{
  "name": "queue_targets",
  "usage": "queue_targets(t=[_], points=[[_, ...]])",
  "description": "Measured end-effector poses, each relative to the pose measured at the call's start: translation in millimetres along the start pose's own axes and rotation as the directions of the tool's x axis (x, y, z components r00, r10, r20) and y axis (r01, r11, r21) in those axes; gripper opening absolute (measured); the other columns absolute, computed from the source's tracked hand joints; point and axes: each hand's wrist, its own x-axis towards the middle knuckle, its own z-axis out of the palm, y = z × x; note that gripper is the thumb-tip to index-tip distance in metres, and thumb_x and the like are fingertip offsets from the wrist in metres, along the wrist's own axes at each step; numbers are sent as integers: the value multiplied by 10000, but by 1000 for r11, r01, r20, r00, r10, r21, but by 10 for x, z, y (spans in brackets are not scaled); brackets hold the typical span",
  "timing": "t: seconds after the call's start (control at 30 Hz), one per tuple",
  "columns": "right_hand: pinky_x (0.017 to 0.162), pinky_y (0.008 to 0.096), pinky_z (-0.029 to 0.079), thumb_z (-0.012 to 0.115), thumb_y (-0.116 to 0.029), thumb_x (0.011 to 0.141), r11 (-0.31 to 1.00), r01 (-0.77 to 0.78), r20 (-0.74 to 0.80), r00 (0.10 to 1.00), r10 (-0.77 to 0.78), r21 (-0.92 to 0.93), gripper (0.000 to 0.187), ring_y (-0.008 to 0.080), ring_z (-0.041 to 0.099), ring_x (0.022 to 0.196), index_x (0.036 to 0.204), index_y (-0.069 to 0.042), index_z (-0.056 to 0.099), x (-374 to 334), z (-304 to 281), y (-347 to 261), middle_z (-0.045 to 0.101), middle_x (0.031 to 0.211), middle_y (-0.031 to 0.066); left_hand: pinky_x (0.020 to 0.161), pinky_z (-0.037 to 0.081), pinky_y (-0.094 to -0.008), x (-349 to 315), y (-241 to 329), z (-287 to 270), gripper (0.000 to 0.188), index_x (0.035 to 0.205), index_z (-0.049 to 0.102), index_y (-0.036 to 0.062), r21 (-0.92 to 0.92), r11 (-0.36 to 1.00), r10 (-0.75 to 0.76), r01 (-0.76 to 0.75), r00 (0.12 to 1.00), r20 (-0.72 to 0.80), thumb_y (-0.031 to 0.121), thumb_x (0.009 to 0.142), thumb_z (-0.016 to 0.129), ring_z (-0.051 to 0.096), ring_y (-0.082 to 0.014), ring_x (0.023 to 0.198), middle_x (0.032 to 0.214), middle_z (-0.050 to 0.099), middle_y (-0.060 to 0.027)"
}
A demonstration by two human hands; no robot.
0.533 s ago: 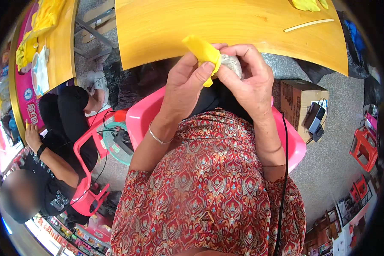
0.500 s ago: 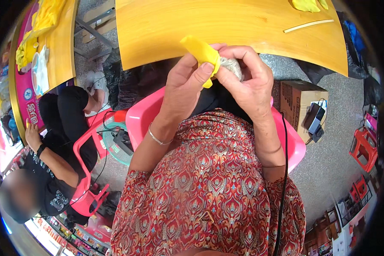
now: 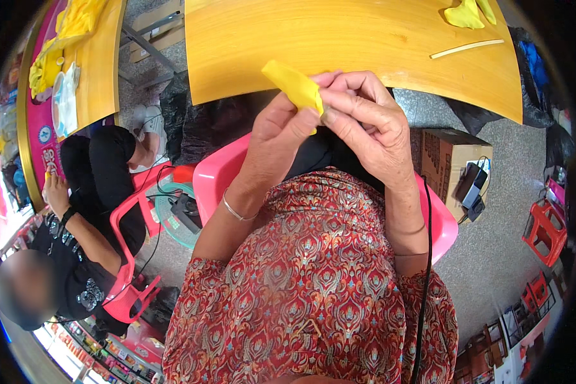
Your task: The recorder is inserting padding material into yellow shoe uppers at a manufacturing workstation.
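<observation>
Yellow strip [image 3: 294,84], red patterned dress [image 3: 313,288]

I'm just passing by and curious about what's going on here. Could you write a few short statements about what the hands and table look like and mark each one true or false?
1. Both hands hold the yellow piece in front of the table edge. True: the left hand and right hand pinch it together.
2. The yellow piece lies flat on the table. False: it is held up in the fingers.
3. A thin pale stick lies on the yellow table. True.
4. The left wrist is bare. False: it wears a thin bracelet.
5. The cardboard box stands on the table. False: it is on the floor to the person's right.
</observation>
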Motion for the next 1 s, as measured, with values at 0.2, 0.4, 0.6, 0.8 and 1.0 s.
queue_targets(t=[0.2, 0.4, 0.6, 0.8, 1.0], points=[[781, 243, 508, 627, 44, 844, 971, -133, 2, 991, 136, 200, 295, 154, 623, 923, 1136, 19, 657, -5, -10, -9, 597, 1025, 75, 1062, 368, -347, -57, -48, -150, 468, 1369, 444, -3, -146, 981, -119, 124, 992, 42, 80, 934, 594, 490, -188, 1216, 1344, 502, -98], [751, 216, 498, 604, 53, 856, 837, -236, 34, 967, 253, 494, 326, 123, 609, 899, 1180, 29, 627, 13, 2, -64, 614, 1056, 68, 1070, 348, -331, -102, -38, -104, 504, 1411, 380, -15, -62, 993, -103, 105, 994, 32, 134, 964, 560, 470, -176, 1229, 1339, 492, -77], [773, 227, 486, 643, 22, 781, 992, -97, 27, 995, 100, -84, 366, 121, 616, 915, 1144, -28, 660, 26, -64, 7, 619, 1048, 78, 1117, 269, -341, -67, -55, -168, 573, 1455, 270, -41, 100, 987, -139, 126, 981, 136, 237, 1004, 489, 360, -229, 1341, 1454, 372, -128], [693, 240, 480, 655, 3, 751, 999, 29, -78, 996, -30, -14, 284, 145, 621, 827, 1032, -32, 679, 26, 15, 48, 627, 1011, 62, 1129, 244, -367, 27, -68, -79, 695, 1467, 195, -55, 310, 947, 44, -79, 992, 118, 305, 976, 530, 295, -266, 1385, 1504, 279, -189], [646, 244, 477, 681, -32, 743, 979, 2, -223, 974, -48, -203, 222, 131, 613, 732, 965, -41, 672, 22, -11, -24, 647, 885, 51, 882, 460, -354, -48, 55, 24, 675, 1280, 452, -45, 852, 364, 615, -376, 784, 83, 120, 733, 810, 536, -260, 1018, 1204, 513, -140]])
